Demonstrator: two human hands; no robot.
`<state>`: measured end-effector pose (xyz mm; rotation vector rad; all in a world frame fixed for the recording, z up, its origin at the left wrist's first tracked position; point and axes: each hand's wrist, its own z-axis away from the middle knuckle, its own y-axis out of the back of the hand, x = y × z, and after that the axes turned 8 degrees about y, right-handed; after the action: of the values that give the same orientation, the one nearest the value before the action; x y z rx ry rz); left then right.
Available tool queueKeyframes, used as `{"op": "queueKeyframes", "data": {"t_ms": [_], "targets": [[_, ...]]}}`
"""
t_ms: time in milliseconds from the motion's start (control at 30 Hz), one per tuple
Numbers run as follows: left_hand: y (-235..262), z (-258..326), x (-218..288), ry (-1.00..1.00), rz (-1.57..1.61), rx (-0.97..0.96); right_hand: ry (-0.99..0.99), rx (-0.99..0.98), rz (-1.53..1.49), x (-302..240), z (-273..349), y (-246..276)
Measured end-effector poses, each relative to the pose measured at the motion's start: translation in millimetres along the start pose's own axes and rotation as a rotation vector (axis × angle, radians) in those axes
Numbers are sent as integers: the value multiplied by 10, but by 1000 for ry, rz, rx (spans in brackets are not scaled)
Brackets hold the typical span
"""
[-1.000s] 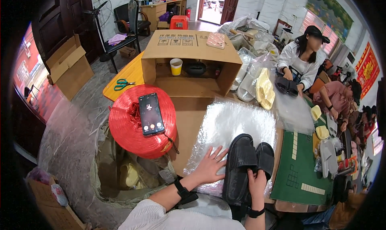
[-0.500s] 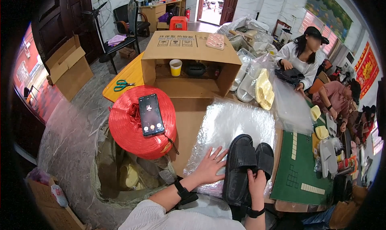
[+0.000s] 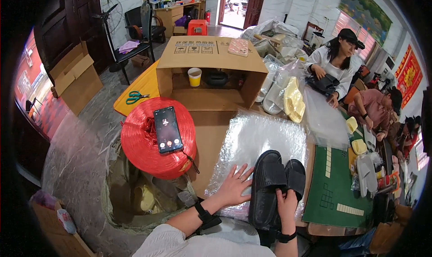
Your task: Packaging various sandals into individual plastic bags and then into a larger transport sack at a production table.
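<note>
A clear plastic bag [image 3: 263, 138] lies flat on the brown cardboard in front of me. My left hand [image 3: 234, 187] rests open on its near edge, fingers spread, palm down. A pair of black slippers [image 3: 274, 185] lies sole-up on the bag's right near corner. My right hand [image 3: 285, 205] grips the slippers at their near end, thumb and fingers around the heel part. Both wrists wear black bands.
A big red spool of twine [image 3: 155, 142] with a phone [image 3: 167, 129] on top stands to the left. An open cardboard box [image 3: 211, 66] with a yellow cup [image 3: 194, 76] is behind. A green mat [image 3: 335, 189] lies right. Other people work with bags and yellow slippers [image 3: 292, 102] at the far right.
My hands and the slippers have hardly moved. The person at the far right has shifted the dark item in their hands a little.
</note>
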<state>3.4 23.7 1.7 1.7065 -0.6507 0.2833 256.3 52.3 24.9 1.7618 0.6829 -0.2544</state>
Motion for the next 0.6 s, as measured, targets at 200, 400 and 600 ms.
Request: {"op": "queueKeyframes", "data": {"t_ms": [200, 400, 600], "targets": [[2, -6, 5, 2, -16, -5, -8, 5, 15, 23, 3, -22], [7, 8, 8, 10, -25, -21, -23, -8, 28, -23, 5, 10], [-4, 6, 2, 2, -9, 6, -17, -8, 22, -12, 2, -3]]}}
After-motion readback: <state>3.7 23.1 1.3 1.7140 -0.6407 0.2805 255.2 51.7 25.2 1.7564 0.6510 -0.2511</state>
